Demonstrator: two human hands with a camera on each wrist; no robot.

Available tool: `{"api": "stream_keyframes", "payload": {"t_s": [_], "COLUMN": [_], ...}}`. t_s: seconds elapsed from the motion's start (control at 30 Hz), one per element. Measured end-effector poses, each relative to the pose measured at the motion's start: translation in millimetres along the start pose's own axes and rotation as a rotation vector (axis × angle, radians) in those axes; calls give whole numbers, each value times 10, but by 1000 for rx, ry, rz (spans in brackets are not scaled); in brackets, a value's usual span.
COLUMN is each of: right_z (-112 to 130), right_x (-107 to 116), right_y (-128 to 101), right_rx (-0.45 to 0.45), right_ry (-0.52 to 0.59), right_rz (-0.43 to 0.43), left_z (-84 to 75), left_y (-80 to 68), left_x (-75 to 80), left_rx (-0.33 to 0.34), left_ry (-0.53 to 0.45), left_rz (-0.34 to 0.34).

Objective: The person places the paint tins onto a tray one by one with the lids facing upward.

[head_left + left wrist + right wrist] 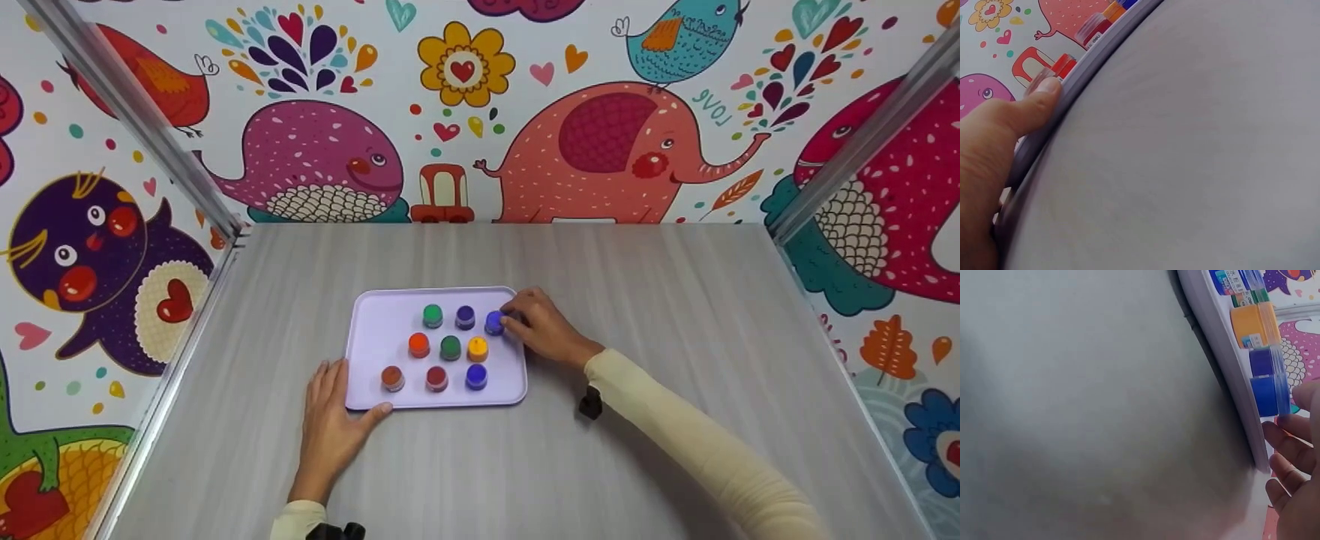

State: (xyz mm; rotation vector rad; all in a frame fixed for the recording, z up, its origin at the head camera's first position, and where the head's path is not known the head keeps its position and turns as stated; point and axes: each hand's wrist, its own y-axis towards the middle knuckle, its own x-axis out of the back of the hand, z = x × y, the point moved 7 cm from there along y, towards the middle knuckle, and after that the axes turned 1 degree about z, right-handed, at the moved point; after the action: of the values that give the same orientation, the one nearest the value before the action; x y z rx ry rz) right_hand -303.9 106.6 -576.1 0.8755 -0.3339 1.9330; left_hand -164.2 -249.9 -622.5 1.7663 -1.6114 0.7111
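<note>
Readable only in part: "LOVE" [711, 106], printed mirrored and tilted on the wall [540, 45] beside the pink elephant [611, 154]. Small labels on the sides of the paint pots [1252, 325] in the right wrist view and on a red pot [1095, 31] in the left wrist view, too blurred to read.

We see a pale lilac tray [367, 352] lying flat on the tabletop, just left of the frame's centre. Nine small paint pots stand upright on it in three rows. The blue pot [493, 322] at the upper right end of the top row sits just inside the tray's right rim, lid on.
</note>
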Motion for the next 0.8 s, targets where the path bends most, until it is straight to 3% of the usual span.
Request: {"api": "stream_keyframes", "payload": {"t_s": [0.2, 0.57, 0.8], "right_z": [-78, -282, -373], "right_x": [170, 569, 733], "right_y": [-160, -594, -821], "right_rx": [-29, -65, -38], "right_ry": [38, 38, 43], "right_rz": [-33, -112, -203], "left_z": [-19, 12, 2], "left_y": [-3, -5, -26], "left_x": [-9, -11, 13], "left_rx": [2, 18, 12], "left_ry": [3, 21, 16], "left_rz": [29, 25, -1]}}
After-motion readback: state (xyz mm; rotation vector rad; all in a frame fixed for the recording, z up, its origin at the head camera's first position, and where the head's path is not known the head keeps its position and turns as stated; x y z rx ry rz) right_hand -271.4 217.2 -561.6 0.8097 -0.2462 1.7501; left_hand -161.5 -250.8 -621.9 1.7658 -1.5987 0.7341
